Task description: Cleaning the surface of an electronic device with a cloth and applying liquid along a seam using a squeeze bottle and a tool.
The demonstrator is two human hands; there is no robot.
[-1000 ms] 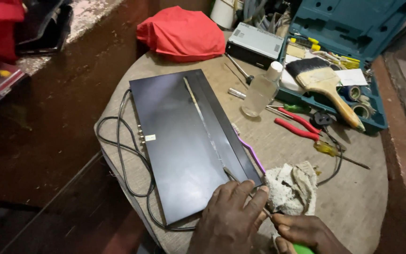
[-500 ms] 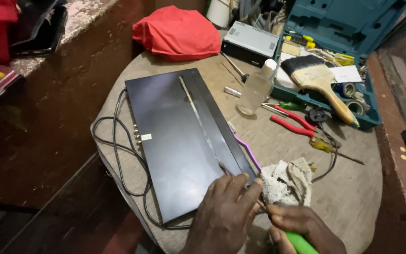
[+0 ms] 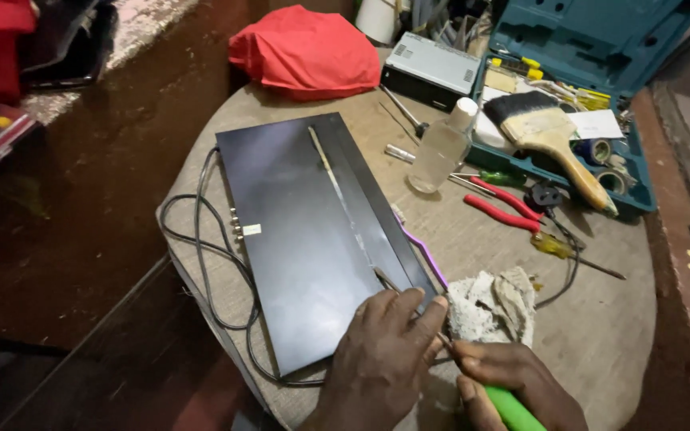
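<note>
Head view, hands (image 3: 441, 367) covering screwdriver (image 3: 513, 407) tip

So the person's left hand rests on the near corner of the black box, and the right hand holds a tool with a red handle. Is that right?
Not quite. In the head view the left hand does rest on the near corner of the black box, but the tool handle in the right hand is green, not red. The red handles belong to the pliers lying farther back on the table.

One head-worn camera looks steeply down, close over the round table (image 3: 600, 335).
</note>
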